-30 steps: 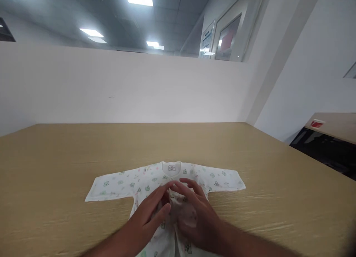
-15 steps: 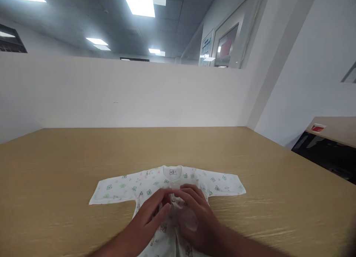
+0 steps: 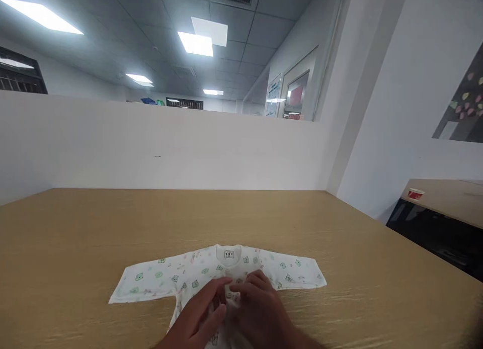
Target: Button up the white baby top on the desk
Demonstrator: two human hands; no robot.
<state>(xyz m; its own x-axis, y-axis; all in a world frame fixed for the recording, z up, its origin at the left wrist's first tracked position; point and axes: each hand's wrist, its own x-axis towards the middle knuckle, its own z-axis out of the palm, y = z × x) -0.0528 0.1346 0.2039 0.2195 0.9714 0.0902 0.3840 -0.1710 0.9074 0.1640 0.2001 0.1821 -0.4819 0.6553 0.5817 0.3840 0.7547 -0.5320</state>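
Note:
A white long-sleeved baby shirt [image 3: 204, 271] with small green and pink prints lies front up on the table, its sleeves spread to both sides and its neckline pointing away from me. My left hand [image 3: 202, 314] rests over the left of its chest, thumb apart from the slightly bent fingers. Opposite it, my right hand [image 3: 260, 309] has its fingers curled in at the front placket, just below the neckline. Its thumb is out of sight. The fingertips of both hands nearly meet at the middle of the front. My hands and the frame's edge hide the lower shirt.
The wooden table [image 3: 113, 223] runs back to a low white partition [image 3: 188, 148]. To the right, past the table edge, stands a lower wood-topped unit [image 3: 449, 203] with a dark front, and a red and white paper cup [image 3: 415, 193] sits on it.
My view has tilted up, so shirt and hands sit lower in the picture. The fingers of my right hand are more curled. Both hands stay at the shirt's middle front.

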